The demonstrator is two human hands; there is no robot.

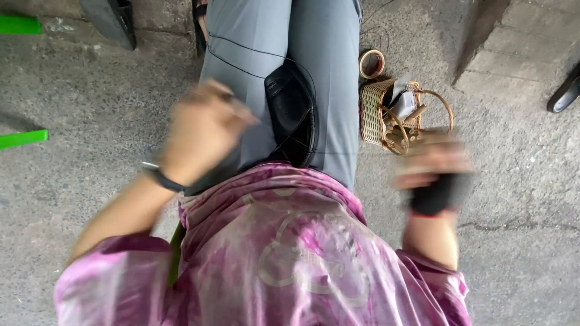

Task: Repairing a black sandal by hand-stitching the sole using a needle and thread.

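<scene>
I look down on my own pink tie-dyed shirt (290, 259) and grey trousers (272, 42), with a black pouch (293, 115) lying on my lap. My left hand (202, 130) is raised over my left thigh, blurred by motion, fingers loosely curled, with a dark band on the wrist. My right hand (432, 160), also blurred and with a black wrap around the wrist, hovers just in front of a small wicker basket (373, 111) holding several small items. Neither hand clearly holds anything.
A roll of tape (371, 63) lies on the concrete floor behind the basket. Green bars (23, 139) lie at the left edge. A dark slanted object (112, 21) is at top left, a black shoe (565, 93) at the right edge.
</scene>
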